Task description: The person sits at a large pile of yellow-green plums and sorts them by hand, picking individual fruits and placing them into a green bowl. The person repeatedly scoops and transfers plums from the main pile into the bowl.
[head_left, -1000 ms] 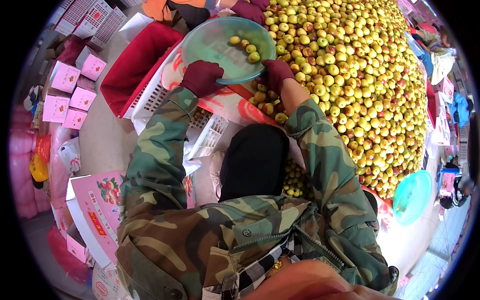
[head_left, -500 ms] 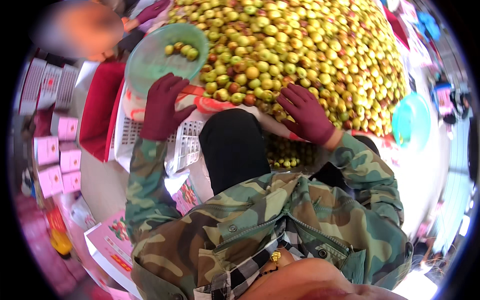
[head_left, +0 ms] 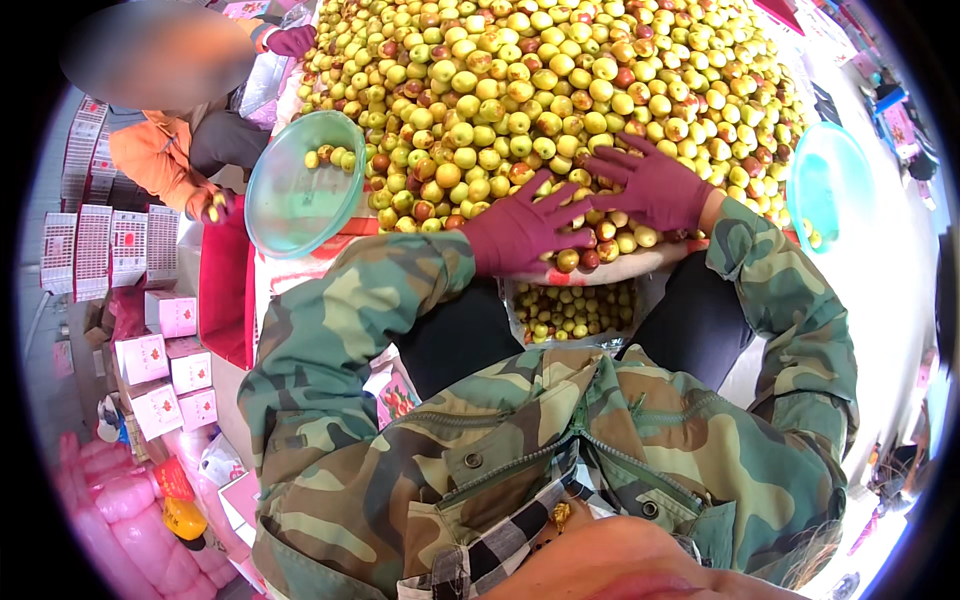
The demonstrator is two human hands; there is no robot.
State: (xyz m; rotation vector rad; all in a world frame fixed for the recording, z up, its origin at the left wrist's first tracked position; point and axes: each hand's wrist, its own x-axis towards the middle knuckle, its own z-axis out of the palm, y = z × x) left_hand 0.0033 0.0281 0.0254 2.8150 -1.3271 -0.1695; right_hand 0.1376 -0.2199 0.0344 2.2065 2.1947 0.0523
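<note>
A big heap of yellow-green and reddish-brown jujubes [head_left: 480, 110] covers the table in front of me. My left hand [head_left: 525, 228], in a maroon glove, rests at the heap's near edge, fingers spread toward the right. Beside it my right hand [head_left: 655, 187], gloved alike, lies on the fruit with its fingers stretched out to the left. The fingertips of both hands nearly meet, and a few jujubes sit just below them at the table edge. Under that edge, between my knees, a lined container [head_left: 575, 312] holds more jujubes.
A pale green bowl [head_left: 262, 205] with several jujubes stands at the heap's left; another green bowl [head_left: 835, 175] is at the right. A red crate [head_left: 225, 290] stands left of the table. Another person in an orange jacket [head_left: 155, 150] sits at upper left near stacked white-pink boxes [head_left: 155, 405].
My left hand has moved right from beside the left bowl to the heap's near edge. The right hand has shifted slightly right over the fruit. The view has shifted, showing more of the co-worker.
</note>
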